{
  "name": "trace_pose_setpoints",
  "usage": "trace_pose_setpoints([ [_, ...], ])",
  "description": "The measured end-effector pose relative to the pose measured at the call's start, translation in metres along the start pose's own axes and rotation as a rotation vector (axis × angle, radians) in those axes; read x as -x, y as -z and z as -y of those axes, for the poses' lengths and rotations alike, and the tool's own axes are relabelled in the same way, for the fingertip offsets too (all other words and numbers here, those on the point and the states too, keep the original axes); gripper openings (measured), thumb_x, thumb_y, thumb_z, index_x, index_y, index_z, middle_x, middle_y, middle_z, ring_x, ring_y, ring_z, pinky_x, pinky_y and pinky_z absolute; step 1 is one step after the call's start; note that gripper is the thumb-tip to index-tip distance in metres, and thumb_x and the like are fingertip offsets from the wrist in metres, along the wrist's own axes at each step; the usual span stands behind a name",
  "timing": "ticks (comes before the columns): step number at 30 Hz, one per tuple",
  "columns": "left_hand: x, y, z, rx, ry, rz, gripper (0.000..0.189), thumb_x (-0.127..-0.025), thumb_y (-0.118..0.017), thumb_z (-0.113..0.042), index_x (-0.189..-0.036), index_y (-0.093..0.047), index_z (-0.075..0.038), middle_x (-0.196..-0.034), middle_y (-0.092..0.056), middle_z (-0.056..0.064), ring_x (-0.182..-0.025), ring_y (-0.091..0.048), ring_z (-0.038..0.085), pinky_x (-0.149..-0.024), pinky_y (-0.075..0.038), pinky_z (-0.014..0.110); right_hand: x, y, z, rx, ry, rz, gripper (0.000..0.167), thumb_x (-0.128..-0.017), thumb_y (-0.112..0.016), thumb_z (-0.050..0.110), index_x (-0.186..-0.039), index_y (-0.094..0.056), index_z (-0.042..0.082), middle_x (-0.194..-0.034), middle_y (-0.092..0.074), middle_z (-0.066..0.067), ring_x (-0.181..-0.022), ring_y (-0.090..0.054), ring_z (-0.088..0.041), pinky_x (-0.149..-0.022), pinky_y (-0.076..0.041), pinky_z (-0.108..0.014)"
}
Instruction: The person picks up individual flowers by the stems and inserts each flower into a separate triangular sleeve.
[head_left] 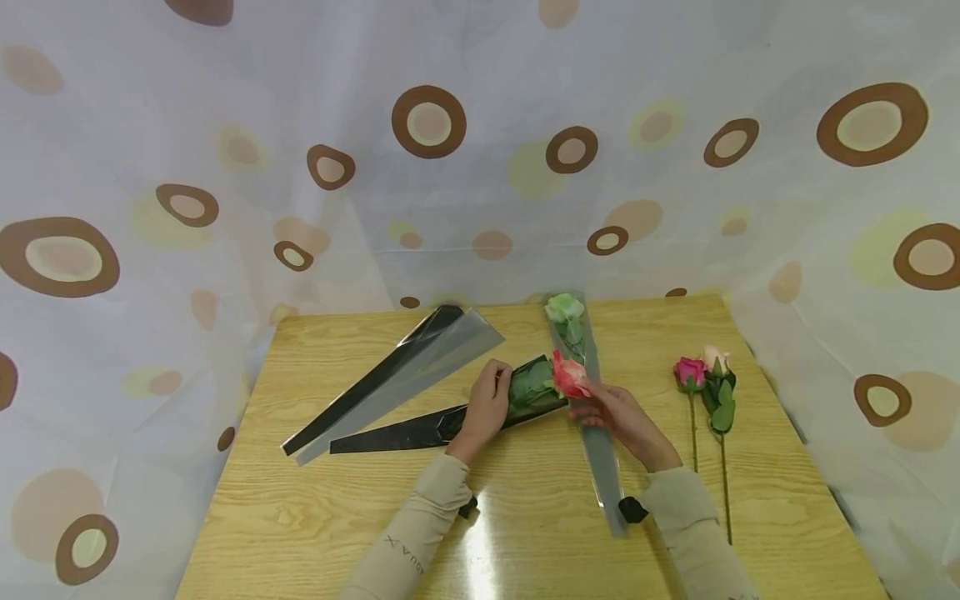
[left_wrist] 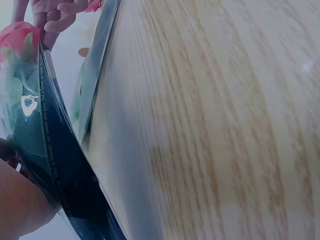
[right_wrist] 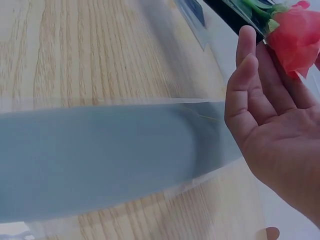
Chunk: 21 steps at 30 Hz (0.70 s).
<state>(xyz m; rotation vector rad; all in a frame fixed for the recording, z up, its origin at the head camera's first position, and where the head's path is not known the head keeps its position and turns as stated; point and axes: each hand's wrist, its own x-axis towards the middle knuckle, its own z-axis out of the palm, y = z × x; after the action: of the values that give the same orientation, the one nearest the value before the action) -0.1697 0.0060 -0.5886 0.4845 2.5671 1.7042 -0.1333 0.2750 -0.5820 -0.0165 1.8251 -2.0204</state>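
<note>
A coral-red artificial rose (head_left: pixel 570 377) pokes its bloom out of the wide end of a black-and-clear flower sleeve (head_left: pixel 408 432). My left hand (head_left: pixel 486 408) grips this sleeve near its open end, thumb and fingers on either edge. Green leaves (head_left: pixel 531 385) show through the clear film. At the bloom, my right hand (head_left: pixel 621 418) holds the rose between thumb and fingers. The right wrist view has the red petals (right_wrist: pixel 295 40) in front of its fingers, with the thumb mostly hidden. Printed lettering runs along the black sleeve (left_wrist: pixel 52 150) in the left wrist view.
Under my right hand lies a grey sleeve (head_left: pixel 600 458) holding a pale green rose (head_left: pixel 564 308). A black sleeve (head_left: pixel 375 375) and a grey sleeve (head_left: pixel 420 379) overlap at the left. A magenta rose (head_left: pixel 690 373) and a pale pink rose (head_left: pixel 715 360) lie at the right.
</note>
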Motion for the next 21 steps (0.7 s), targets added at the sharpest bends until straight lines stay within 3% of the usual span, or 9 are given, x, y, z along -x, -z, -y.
trace_pose_setpoints([
  [7,0.0001,-0.0001,0.0002,-0.004,-0.012,-0.010,0.027,-0.117,-0.037,-0.024,-0.116,-0.056,-0.006,-0.101,-0.059,0.013,-0.077,-0.045,0.011,-0.073,-0.041,0.027,0.0018,0.0027,0.0019,0.064,0.008,0.030,0.034,-0.115,-0.044,0.041,-0.115,-0.075,0.026,-0.115,-0.080,0.003,-0.100,-0.075,-0.007,-0.088,-0.058,-0.030],
  [17,0.0013,-0.0003,-0.0002,-0.002,0.015,0.001,0.025,-0.117,-0.038,-0.024,-0.117,-0.057,-0.008,-0.100,-0.059,0.011,-0.075,-0.045,0.011,-0.073,-0.042,0.027,0.0025,0.0051,0.0051,0.075,0.006,0.132,0.038,-0.116,-0.042,0.037,-0.115,-0.073,0.015,-0.102,-0.082,0.004,-0.099,-0.075,-0.009,-0.086,-0.057,-0.028],
  [21,0.0022,-0.0013,0.0002,0.009,0.012,0.008,0.025,-0.117,-0.038,-0.024,-0.117,-0.057,-0.009,-0.098,-0.057,0.010,-0.073,-0.043,0.010,-0.072,-0.041,0.027,0.0027,0.0049,0.0081,0.093,-0.004,0.153,0.037,-0.116,-0.041,0.035,-0.109,-0.075,0.022,-0.096,-0.081,0.005,-0.093,-0.074,-0.007,-0.080,-0.053,-0.025],
])
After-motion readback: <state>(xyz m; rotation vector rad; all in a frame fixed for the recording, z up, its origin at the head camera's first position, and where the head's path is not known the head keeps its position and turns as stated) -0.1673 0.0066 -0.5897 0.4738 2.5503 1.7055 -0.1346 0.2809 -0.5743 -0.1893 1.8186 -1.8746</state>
